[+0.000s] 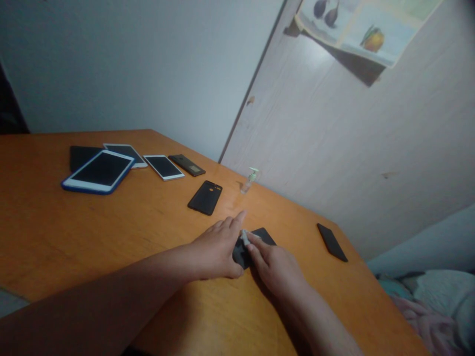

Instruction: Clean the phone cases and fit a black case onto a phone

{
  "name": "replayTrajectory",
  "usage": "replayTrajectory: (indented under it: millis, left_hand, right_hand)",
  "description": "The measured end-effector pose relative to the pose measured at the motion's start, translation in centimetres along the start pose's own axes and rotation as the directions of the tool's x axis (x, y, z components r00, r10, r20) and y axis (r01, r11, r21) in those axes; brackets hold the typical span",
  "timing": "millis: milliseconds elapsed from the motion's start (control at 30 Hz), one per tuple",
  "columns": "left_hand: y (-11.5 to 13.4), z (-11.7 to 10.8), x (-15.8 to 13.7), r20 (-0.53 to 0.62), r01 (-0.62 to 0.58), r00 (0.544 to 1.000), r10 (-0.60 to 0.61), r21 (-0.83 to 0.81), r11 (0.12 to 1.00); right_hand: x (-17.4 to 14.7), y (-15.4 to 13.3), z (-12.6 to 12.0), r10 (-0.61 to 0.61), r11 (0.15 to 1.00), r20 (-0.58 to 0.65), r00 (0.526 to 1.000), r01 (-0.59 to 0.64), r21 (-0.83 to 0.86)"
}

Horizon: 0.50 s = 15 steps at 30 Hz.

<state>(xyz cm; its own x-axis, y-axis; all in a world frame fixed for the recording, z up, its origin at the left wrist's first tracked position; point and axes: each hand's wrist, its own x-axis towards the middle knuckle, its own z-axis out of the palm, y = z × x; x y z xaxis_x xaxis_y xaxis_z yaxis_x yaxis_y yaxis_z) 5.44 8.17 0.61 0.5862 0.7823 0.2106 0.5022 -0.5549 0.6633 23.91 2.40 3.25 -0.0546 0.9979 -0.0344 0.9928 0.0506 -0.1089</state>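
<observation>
On the wooden table in front of me lies a dark, flat phone-like device [264,235], partly covered by my hands. My left hand [217,249] grips its left edge, with the thumb at the near side and the fingers stretched along the far side. Pressed onto its top face is a small pale cloth or tissue [245,238], pinched in the fingers of my right hand [278,267]. Just beyond my left hand rests a black phone case [206,198] with a camera cutout.
A small clear pump bottle [248,181] stands near the wall. Farther left lie a white phone [164,167], a dark phone [187,165], a white tablet [128,154] and a blue-cased tablet [102,170]. Another black phone [332,242] is near the table's right edge.
</observation>
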Motion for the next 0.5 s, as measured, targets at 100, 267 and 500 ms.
replayTrajectory:
  millis: [100, 267, 500]
  left_hand:
    - [0.0, -0.1, 0.0, 0.014, -0.007, 1.000, 0.007, 0.018, 1.000]
    - [0.1, -0.2, 0.1, 0.025, 0.016, 1.000, -0.017, 0.017, 1.000]
    - [0.0, -0.2, 0.1, 0.051, 0.004, 0.999, -0.007, 0.047, 0.999]
  right_hand:
    - [-0.4, -0.9, 0.0, -0.086, 0.996, 0.017, 0.996, 0.085, 0.028]
    - [1.0, 2.0, 0.0, 0.240, 0.967, -0.033, 0.970, -0.242, -0.078]
    - [-0.6, -1.0, 0.3, -0.058, 0.998, -0.020, 0.998, 0.059, 0.026]
